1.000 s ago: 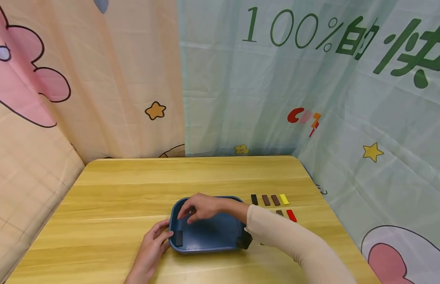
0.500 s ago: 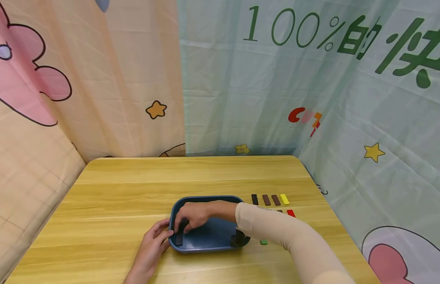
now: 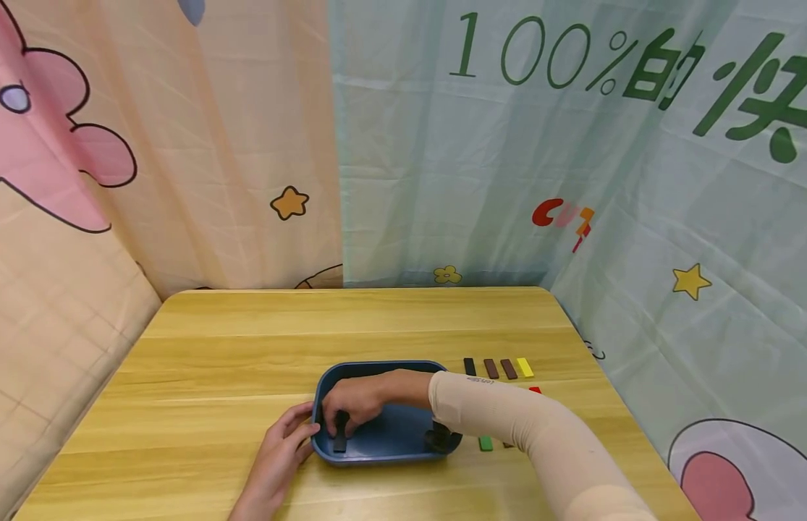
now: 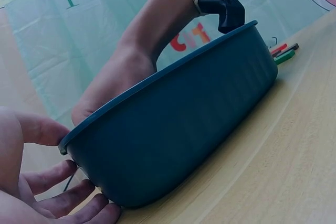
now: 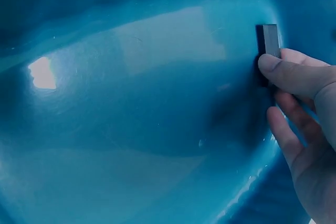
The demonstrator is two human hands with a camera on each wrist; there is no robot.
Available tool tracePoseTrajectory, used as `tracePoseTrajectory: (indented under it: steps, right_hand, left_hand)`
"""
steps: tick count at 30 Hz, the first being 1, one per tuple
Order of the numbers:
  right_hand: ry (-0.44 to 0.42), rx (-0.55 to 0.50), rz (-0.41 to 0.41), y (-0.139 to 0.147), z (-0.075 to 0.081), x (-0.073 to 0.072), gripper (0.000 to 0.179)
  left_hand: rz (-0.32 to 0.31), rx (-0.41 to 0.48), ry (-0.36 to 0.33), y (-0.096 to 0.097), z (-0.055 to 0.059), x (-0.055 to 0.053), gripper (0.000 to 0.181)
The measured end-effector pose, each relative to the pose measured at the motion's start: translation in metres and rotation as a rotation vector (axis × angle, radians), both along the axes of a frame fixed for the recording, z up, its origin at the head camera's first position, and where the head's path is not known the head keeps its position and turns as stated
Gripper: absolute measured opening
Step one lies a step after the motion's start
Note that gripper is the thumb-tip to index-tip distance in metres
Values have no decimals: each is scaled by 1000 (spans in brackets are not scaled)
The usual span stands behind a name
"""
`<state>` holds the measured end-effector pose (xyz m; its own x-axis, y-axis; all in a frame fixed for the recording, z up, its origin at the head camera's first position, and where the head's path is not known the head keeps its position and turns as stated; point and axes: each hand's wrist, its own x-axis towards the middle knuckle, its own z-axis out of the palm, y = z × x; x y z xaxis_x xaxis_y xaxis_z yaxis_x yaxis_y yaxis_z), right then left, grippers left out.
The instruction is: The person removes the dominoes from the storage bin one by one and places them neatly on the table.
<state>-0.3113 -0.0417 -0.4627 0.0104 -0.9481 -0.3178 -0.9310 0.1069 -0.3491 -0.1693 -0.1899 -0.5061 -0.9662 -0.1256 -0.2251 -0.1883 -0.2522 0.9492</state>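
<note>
A blue oblong plastic basin (image 3: 403,433) stands on the wooden table in front of the person. Inside it, near the left end, the right hand (image 3: 356,398) holds a small black rectangular block (image 3: 340,436). The right wrist view shows the thumb and a finger pinching the block (image 5: 270,40), while the other fingers (image 5: 286,136) are spread below it. At the basin's left end the left hand (image 3: 281,447) grips the rim. Its thumb lies at the rim and the other fingers (image 4: 68,198) touch the outer wall.
Right of the basin lie several small blocks: a black one (image 3: 470,366), two brown ones, a yellow one (image 3: 525,367), a partly covered red one and a green one (image 3: 486,443). The right sleeve (image 3: 507,409) overlaps some. Printed curtains (image 3: 429,181) hang behind the wooden table (image 3: 201,362).
The right hand has come down into the basin's left end and taken hold of the black block, which has shifted slightly right from the end wall. The left hand keeps its place.
</note>
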Motion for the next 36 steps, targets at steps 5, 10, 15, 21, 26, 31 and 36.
tracePoseTrajectory:
  steps: [5, 10, 15, 21, 26, 31, 36]
  right_hand:
    - [-58, 10, -51, 5, 0, 1, 18]
    - [-83, 10, -94, 12, -1, -1, 19]
    - [-117, -34, -139, 20, 2, -4, 19]
    - [-211, -93, -235, 31, 8, -5, 17]
    - [-319, -148, -382, 40, 9, -6, 15]
    - [-456, -191, -568, 51, 12, -1, 15]
    - [-699, -280, -835, 66, 18, 9, 12]
  left_hand:
    - [11, 2, -11, 1, 1, 0, 42]
    - [9, 9, 4, 1, 0, 1, 42]
    - [7, 2, -1, 0, 0, 0, 43]
    - [6, 8, 3, 1, 0, 1, 44]
    - [10, 5, 5, 1, -1, 0, 44]
    - [12, 1, 12, 1, -1, 1, 44]
    - [14, 1, 20, 2, -1, 1, 43]
